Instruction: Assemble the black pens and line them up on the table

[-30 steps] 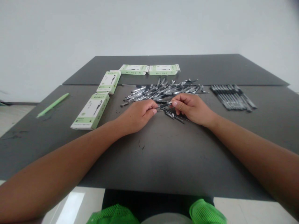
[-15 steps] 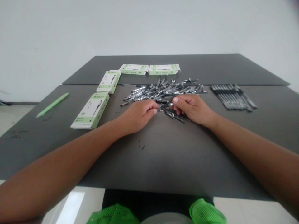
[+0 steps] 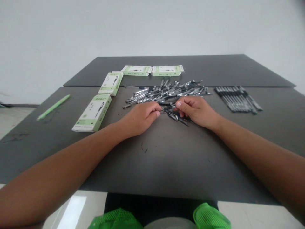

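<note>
Between my two hands lies a pen [image 3: 167,108] with a dark grip, held just in front of the pile. My left hand [image 3: 143,117] is closed on its left end, thumb and fingers pinched together. The fingers of my right hand [image 3: 193,109] pinch its other end; their tips partly hide it. Behind both hands spreads a loose pile of pens [image 3: 164,92], clear barrels with black parts. A few small dark pieces, perhaps caps or pen parts [image 3: 177,118], lie below the pen, partly covered by my right hand.
A row of pens [image 3: 235,99] lies side by side on the right of the dark table [image 3: 152,165]. Several green and white pen boxes [image 3: 91,113] line the left and back. A light green pen [image 3: 54,107] rests at the far left.
My right hand has shifted very slightly left along the pen. My left hand and everything on the table look the same.
</note>
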Action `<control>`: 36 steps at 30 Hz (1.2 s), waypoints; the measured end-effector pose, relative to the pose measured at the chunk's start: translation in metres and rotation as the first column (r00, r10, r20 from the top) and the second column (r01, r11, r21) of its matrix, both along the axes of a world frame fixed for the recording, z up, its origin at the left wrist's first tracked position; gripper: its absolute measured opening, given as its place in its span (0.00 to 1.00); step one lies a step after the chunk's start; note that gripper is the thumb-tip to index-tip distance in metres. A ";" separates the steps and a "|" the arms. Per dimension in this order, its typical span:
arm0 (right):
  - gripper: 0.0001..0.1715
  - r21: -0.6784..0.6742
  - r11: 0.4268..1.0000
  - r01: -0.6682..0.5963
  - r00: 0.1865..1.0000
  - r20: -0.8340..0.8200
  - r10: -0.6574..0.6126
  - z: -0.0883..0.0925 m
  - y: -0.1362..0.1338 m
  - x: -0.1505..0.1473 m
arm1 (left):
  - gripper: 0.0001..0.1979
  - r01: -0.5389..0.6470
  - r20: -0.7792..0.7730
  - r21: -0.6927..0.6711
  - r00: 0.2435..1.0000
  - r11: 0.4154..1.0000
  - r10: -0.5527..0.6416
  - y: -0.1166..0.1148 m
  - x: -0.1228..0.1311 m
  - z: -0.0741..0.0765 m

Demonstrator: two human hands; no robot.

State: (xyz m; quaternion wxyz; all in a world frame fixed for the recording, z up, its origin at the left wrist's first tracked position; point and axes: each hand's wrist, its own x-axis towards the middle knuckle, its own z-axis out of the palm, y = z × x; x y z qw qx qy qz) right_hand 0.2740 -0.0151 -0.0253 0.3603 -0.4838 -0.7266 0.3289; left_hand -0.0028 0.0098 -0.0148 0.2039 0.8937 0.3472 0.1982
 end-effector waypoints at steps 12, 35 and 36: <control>0.35 0.011 1.000 -0.010 1.000 0.010 0.010 0.000 0.000 0.001 | 0.12 -0.006 -0.005 0.004 1.000 1.000 0.006 -0.001 0.001 0.001; 0.39 0.008 1.000 0.002 1.000 0.003 -0.002 0.001 -0.001 -0.001 | 0.12 0.004 -0.006 0.001 1.000 1.000 -0.004 0.000 0.000 0.001; 0.39 0.007 1.000 0.000 1.000 0.005 0.000 0.002 -0.001 -0.001 | 0.12 0.004 -0.008 0.000 1.000 1.000 -0.004 0.000 0.000 0.000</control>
